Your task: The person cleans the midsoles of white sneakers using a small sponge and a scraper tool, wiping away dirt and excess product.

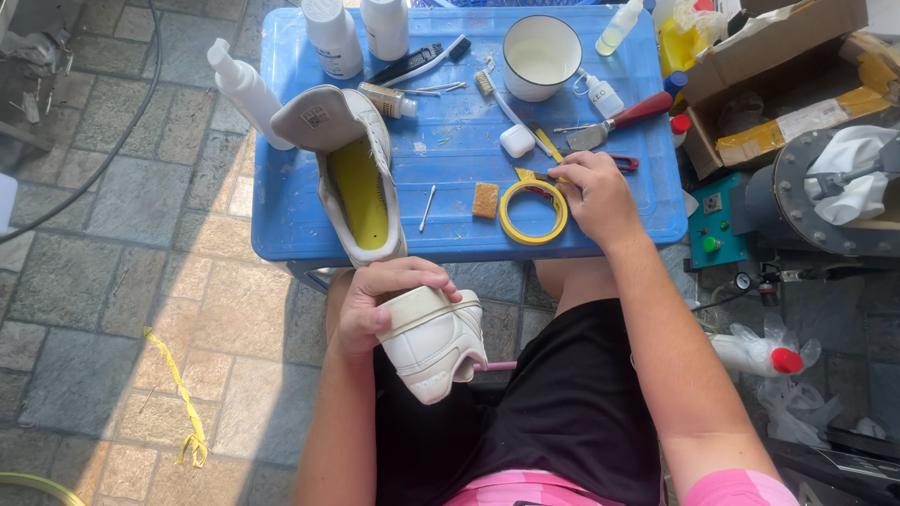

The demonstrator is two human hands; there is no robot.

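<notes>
Gripping a white sneaker [433,339] by its heel end, the left hand [380,305] has its fingers curled over the shoe's rim and holds it above the lap, at about 6 o'clock from the blue surface [450,141]. The right hand [595,192] rests on that surface, its fingers closed on a yellow roll of tape [532,212], touching the roll's edge at 2 o'clock. A second white sneaker [352,169] with a yellow insole lies on the surface at 9 o'clock from the tape, and a small tan sponge square [485,200] sits between them. A white mug [541,56] stands at 12 o'clock from the tape, with a red-handled scraper [623,122] near it at 4 o'clock.
</notes>
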